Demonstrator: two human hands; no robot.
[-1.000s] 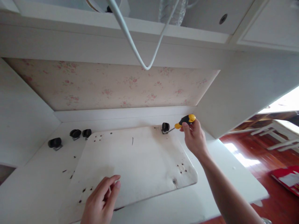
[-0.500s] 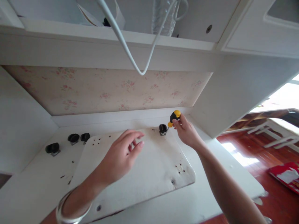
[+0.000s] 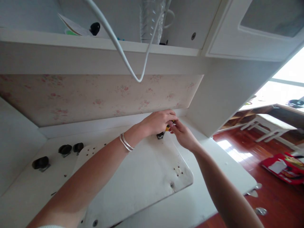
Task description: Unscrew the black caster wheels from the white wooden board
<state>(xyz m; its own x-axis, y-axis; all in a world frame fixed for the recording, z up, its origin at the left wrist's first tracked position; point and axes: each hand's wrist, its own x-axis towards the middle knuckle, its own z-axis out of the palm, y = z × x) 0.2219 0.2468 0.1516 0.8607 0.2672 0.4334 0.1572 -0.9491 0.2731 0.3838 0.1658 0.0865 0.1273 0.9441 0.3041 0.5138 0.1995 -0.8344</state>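
Note:
Both of my hands meet at a yellow and black screwdriver (image 3: 167,128) near the far edge of a white board (image 3: 142,177). My right hand (image 3: 184,135) grips it from the right with closed fingers. From above and the left, the curled fingers of my left hand (image 3: 158,122) close about the handle, hiding most of it. Under the left hand, a black caster (image 3: 160,136) with a metal plate stands on the board, its upper part covered. The screwdriver's shaft points down at this plate; its tip is too small to make out.
Three loose casters (image 3: 65,149) lie on the white desktop (image 3: 26,186) at the left. Screws are scattered near them. A white cable (image 3: 128,65) hangs from above. An overhead shelf (image 3: 99,41) holds a clear plastic container (image 3: 152,22). A side panel (image 3: 228,91) stands at the right.
My left hand has moved right and away from me, from above the board to the screwdriver. My right hand stays at the caster, still holding the screwdriver. The view has shifted slightly right.

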